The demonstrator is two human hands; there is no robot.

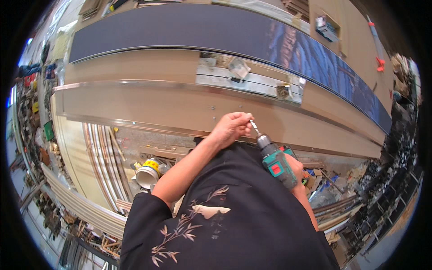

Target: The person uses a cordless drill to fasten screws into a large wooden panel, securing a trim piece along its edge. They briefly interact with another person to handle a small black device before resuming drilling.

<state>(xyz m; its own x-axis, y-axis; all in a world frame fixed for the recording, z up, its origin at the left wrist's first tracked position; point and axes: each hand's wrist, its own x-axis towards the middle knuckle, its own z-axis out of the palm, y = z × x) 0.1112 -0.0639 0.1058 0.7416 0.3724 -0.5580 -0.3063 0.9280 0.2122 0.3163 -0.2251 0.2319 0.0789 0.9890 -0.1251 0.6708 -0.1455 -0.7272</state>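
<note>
My right hand (293, 168) is wrapped round the grip of a teal and black cordless drill (275, 161), which points up and to the left. A shiny bit (254, 126) sticks out of the drill's chuck. At the tip of that bit, the fingers of my left hand (235, 126) are pinched together; whether they hold a screw or only touch the bit is too small to tell. Both hands are over the near edge of a long tan panel with metal-edged sides (166, 101). Several small screws (214, 108) seem to lie on the panel just beyond my left hand.
Beyond the panel lies a long dark glossy board (171, 28). Between them, a plastic cup (239, 67) stands on a white slatted surface. A white bucket (147, 175) is on the floor at left, near long strips (105, 157). A caulking gun (376, 45) lies far right.
</note>
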